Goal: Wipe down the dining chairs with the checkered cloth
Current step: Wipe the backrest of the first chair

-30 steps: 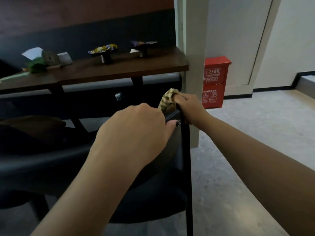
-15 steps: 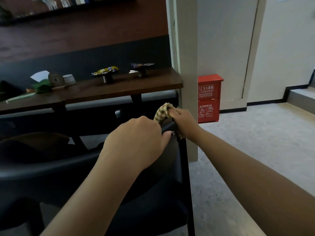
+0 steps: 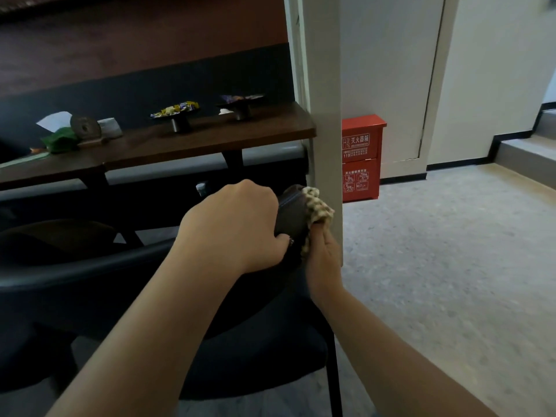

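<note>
Chair (image 3: pixel 90 284): my landmark, dark, curved back, nearest to me; I am leaning over its back rail from behind.
Left hand (image 3: pixel 237 224): fingers curled together and clamped on the end of the chair's back rail, thumb underneath. I read it as steadying the chair, the same grip as 1 second ago.
Right hand (image 3: pixel 323 257): closed around the checkered cloth (image 3: pixel 317 206), just right of the chair's rail end. 1 second ago it sat on top of that corner; now it has dropped below, with the cloth bunched above the fingers against the outer face.
Meaning: I judge the wipe has rolled over the corner and is heading down the chair's side post; the seat looks not yet wiped.
Pillar (image 3: pixel 322 115): just beyond the chair's right corner, close to my cloth hand, so room is tight there.
Table (image 3: pixel 210 139): behind the chair, carrying 2 small dishes.
Red box (image 3: pixel 362 158): farthest from the chair, past the pillar on the floor.
</note>
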`<state>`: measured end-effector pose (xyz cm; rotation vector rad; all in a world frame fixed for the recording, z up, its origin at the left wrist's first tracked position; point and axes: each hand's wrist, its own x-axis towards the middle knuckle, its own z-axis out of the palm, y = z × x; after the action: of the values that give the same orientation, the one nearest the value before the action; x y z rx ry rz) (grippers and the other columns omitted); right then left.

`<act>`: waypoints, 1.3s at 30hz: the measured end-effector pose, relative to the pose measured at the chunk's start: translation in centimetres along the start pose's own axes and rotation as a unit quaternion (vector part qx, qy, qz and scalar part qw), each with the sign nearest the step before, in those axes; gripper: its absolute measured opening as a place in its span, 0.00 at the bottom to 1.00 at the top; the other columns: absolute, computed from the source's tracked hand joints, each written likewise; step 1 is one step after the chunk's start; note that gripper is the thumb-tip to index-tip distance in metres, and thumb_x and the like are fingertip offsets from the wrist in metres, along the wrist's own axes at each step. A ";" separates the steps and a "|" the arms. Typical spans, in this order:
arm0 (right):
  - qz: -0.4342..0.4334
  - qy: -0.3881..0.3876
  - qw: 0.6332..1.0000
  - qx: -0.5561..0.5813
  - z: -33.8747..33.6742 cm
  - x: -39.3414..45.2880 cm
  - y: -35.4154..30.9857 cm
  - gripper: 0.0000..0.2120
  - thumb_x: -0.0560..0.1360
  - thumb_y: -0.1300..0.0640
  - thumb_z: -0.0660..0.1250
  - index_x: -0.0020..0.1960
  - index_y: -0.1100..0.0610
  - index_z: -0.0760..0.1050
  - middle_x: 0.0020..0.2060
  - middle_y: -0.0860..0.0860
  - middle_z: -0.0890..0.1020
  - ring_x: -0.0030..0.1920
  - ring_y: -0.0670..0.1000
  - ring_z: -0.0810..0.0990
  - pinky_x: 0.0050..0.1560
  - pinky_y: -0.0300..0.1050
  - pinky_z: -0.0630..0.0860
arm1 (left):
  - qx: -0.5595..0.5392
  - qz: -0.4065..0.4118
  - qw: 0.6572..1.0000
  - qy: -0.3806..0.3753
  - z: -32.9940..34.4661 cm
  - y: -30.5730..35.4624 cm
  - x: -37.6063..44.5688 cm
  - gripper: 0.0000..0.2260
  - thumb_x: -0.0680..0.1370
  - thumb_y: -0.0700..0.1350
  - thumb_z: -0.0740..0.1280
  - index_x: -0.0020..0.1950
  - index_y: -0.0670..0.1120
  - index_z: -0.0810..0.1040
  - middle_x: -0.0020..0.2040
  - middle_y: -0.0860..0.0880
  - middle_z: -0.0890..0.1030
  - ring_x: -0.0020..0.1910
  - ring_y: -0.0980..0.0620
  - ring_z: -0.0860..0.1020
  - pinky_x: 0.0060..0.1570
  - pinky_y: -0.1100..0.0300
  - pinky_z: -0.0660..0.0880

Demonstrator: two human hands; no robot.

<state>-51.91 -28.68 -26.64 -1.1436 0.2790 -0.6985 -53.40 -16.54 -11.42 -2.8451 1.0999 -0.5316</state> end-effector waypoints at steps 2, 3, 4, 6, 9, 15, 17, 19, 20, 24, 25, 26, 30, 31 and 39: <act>0.001 0.007 1.000 -0.012 -0.3 -0.2 0.2 0.17 0.82 0.51 0.55 0.64 0.56 0.75 0.53 0.56 0.82 0.56 0.52 0.79 0.62 0.57 0.74 | 0.003 0.005 1.000 0.001 0.0 0.0 0.1 0.22 0.73 0.62 0.68 0.34 0.54 0.59 0.36 0.54 0.70 0.33 0.57 0.69 0.31 0.59 0.67; -0.004 0.006 1.000 -0.021 -0.3 -0.1 0.0 0.16 0.82 0.51 0.55 0.60 0.55 0.78 0.50 0.58 0.82 0.52 0.52 0.80 0.58 0.56 0.76 | 0.005 0.008 1.000 0.003 0.0 0.0 0.1 0.22 0.73 0.62 0.68 0.34 0.54 0.59 0.36 0.54 0.70 0.32 0.57 0.69 0.31 0.59 0.67; -0.016 0.005 0.999 -0.028 -0.2 0.0 -0.4 0.15 0.82 0.50 0.56 0.55 0.55 0.79 0.46 0.60 0.81 0.46 0.51 0.80 0.52 0.55 0.76 | 0.007 0.009 1.000 0.004 0.0 0.0 0.1 0.22 0.74 0.62 0.68 0.34 0.53 0.58 0.35 0.54 0.70 0.32 0.56 0.70 0.31 0.60 0.67; -0.066 0.000 0.997 -0.028 0.3 0.0 -1.8 0.13 0.81 0.51 0.58 0.48 0.54 0.80 0.39 0.57 0.80 0.39 0.48 0.76 0.42 0.48 0.73 | 0.007 0.010 1.000 0.005 0.0 0.1 0.2 0.22 0.74 0.62 0.68 0.34 0.53 0.59 0.35 0.53 0.70 0.32 0.56 0.70 0.29 0.60 0.66; -0.191 -0.042 0.980 -0.031 1.2 -0.4 -4.2 0.12 0.80 0.51 0.58 0.43 0.45 0.79 0.34 0.44 0.77 0.35 0.42 0.73 0.36 0.36 0.69 | 0.003 0.005 1.000 0.011 0.1 0.1 0.2 0.18 0.74 0.60 0.68 0.34 0.52 0.65 0.34 0.53 0.73 0.31 0.55 0.73 0.28 0.60 0.68; -0.252 -0.049 0.963 -0.080 0.5 -0.8 -3.8 0.08 0.81 0.61 0.59 0.52 0.60 0.77 0.37 0.42 0.74 0.35 0.36 0.73 0.37 0.29 0.67 | 0.015 0.018 1.000 0.017 -0.1 0.3 0.3 0.18 0.73 0.60 0.68 0.34 0.51 0.66 0.33 0.53 0.73 0.30 0.55 0.73 0.27 0.60 0.66; -0.288 -0.057 0.951 -0.096 0.4 -0.7 -4.5 0.06 0.79 0.62 0.61 0.50 0.55 0.76 0.39 0.43 0.76 0.39 0.38 0.74 0.41 0.31 0.68 | 0.019 0.024 1.000 0.001 -0.2 0.3 0.3 0.17 0.73 0.60 0.68 0.36 0.50 0.68 0.35 0.52 0.74 0.32 0.54 0.74 0.29 0.59 0.69; -0.341 -0.074 0.928 -0.133 0.3 -0.2 -5.5 0.06 0.78 0.62 0.62 0.52 0.56 0.76 0.43 0.46 0.78 0.45 0.46 0.77 0.46 0.38 0.71 | 0.006 0.028 0.999 -0.034 -0.7 -0.1 0.2 0.17 0.73 0.63 0.68 0.41 0.50 0.73 0.38 0.53 0.76 0.35 0.54 0.76 0.33 0.57 0.75; -0.362 -0.081 0.916 -0.153 0.2 0.0 -6.0 0.06 0.77 0.63 0.62 0.52 0.58 0.76 0.45 0.48 0.79 0.46 0.48 0.77 0.48 0.41 0.72 | -0.017 0.022 0.998 -0.063 -1.1 -0.7 0.0 0.18 0.72 0.64 0.68 0.46 0.50 0.75 0.41 0.53 0.77 0.37 0.54 0.77 0.37 0.56 0.77; -0.446 -0.155 0.850 -0.234 0.2 0.1 -7.8 0.08 0.76 0.69 0.65 0.54 0.67 0.77 0.49 0.56 0.80 0.52 0.53 0.79 0.55 0.52 0.76 | -0.075 -0.062 0.977 -0.191 -3.0 -4.3 -2.5 0.25 0.66 0.70 0.67 0.56 0.58 0.76 0.44 0.56 0.79 0.40 0.60 0.77 0.37 0.63 0.75; -0.465 -0.187 0.829 -0.248 0.4 -0.4 -8.1 0.08 0.76 0.68 0.66 0.55 0.67 0.77 0.51 0.57 0.80 0.54 0.54 0.79 0.57 0.54 0.75 | -0.076 -0.087 0.972 -0.203 -3.1 -5.0 -3.2 0.26 0.62 0.73 0.66 0.52 0.58 0.77 0.41 0.56 0.80 0.37 0.60 0.78 0.34 0.64 0.74; -0.480 -0.215 0.812 -0.252 0.6 -0.9 -8.4 0.08 0.76 0.66 0.66 0.54 0.67 0.77 0.51 0.56 0.81 0.55 0.54 0.79 0.56 0.55 0.75 | -0.073 -0.097 0.972 -0.201 -3.1 -5.4 -3.8 0.27 0.60 0.75 0.64 0.48 0.58 0.77 0.38 0.55 0.80 0.35 0.60 0.79 0.32 0.64 0.73; -0.464 -0.269 0.821 -0.195 1.8 -2.2 -10.7 0.10 0.76 0.54 0.66 0.49 0.61 0.81 0.46 0.52 0.82 0.47 0.50 0.80 0.48 0.50 0.76 | -0.060 -0.088 0.984 -0.140 -2.3 -5.5 -4.0 0.27 0.58 0.75 0.61 0.43 0.57 0.78 0.35 0.56 0.80 0.33 0.60 0.78 0.33 0.61 0.75; -0.453 -0.268 0.822 -0.217 2.0 -2.0 -11.2 0.12 0.76 0.52 0.66 0.51 0.60 0.81 0.47 0.52 0.82 0.48 0.50 0.80 0.48 0.50 0.76 | -0.058 -0.087 0.986 -0.128 -2.3 -5.4 -4.0 0.27 0.58 0.75 0.61 0.43 0.57 0.79 0.35 0.56 0.81 0.33 0.60 0.79 0.33 0.60 0.76; -0.547 -0.122 0.794 -0.235 3.4 -1.2 -6.7 0.16 0.79 0.57 0.57 0.47 0.66 0.80 0.44 0.59 0.82 0.47 0.57 0.78 0.49 0.60 0.73 | 0.023 -0.047 0.999 0.011 -1.5 -5.1 -5.2 0.25 0.62 0.75 0.58 0.37 0.55 0.76 0.30 0.56 0.76 0.29 0.60 0.74 0.26 0.62 0.64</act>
<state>-53.41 -27.00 -19.43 -1.8609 -0.5368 -1.5301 -54.22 -9.16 -10.79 -2.8682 0.9489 -0.5871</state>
